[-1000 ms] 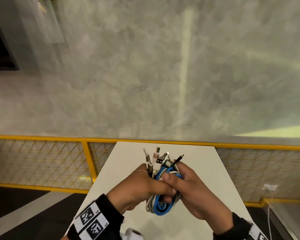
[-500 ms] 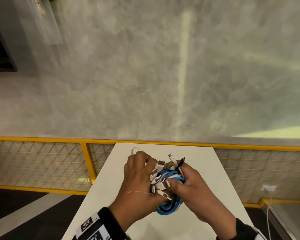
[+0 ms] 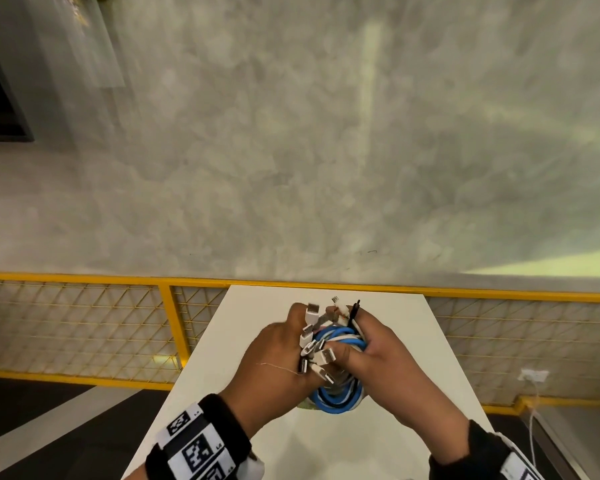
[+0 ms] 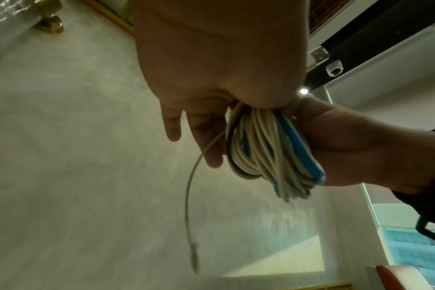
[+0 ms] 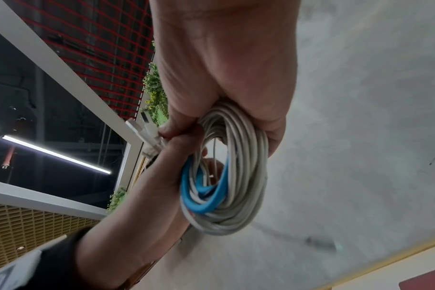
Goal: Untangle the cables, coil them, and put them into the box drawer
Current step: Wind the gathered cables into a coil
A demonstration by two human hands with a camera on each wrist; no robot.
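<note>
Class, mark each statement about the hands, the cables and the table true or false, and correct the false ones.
1. Both hands hold the cable bundle. True.
2. The bundle lies flat on the table. False: it is held above it.
3. Blue cable is coiled among white ones. True.
4. The right hand is open and idle. False: its grip is closed round the coil.
5. Plugs stick out beside the left hand. True.

An industrial-style indoor hall: polished grey concrete floor (image 3: 291, 150), yellow steel mesh railing (image 3: 84, 323), plain white desk (image 3: 257, 306), ceiling-mounted white security camera (image 4: 335, 69).
</note>
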